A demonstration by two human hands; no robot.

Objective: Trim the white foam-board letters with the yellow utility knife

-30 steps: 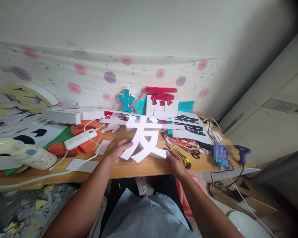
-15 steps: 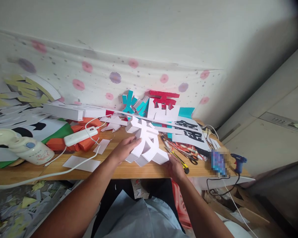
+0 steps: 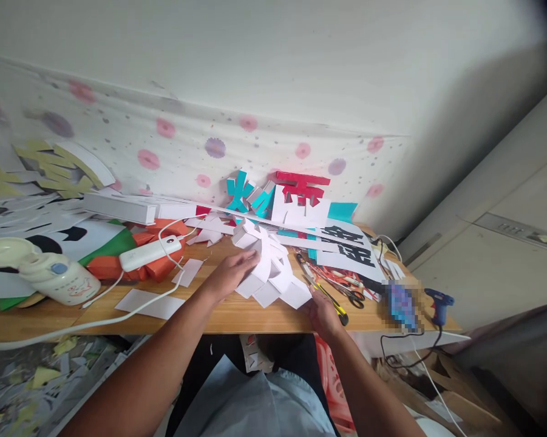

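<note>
A large white three-dimensional paper character [image 3: 271, 267] stands tipped up on its right edge near the front of the wooden table [image 3: 237, 312]. My left hand [image 3: 230, 274] presses flat against its raised left side, fingers stretched toward it. My right hand [image 3: 322, 309] grips its lower right corner at the table surface. Behind it lean teal [image 3: 243, 193] and red [image 3: 300, 185] paper characters against the wall cloth.
A yellow utility knife [image 3: 330, 298] and scissors [image 3: 350, 294] lie just right of my right hand. A blue glue gun [image 3: 439, 302] sits at the table's right end. At left are a white power strip [image 3: 148, 254], orange and green paper, and a cream appliance [image 3: 50, 273]. Scraps cover the floor.
The white character lay flat on the table one second ago; my left hand has lifted its left side, so it now stands tilted on its right edge.
</note>
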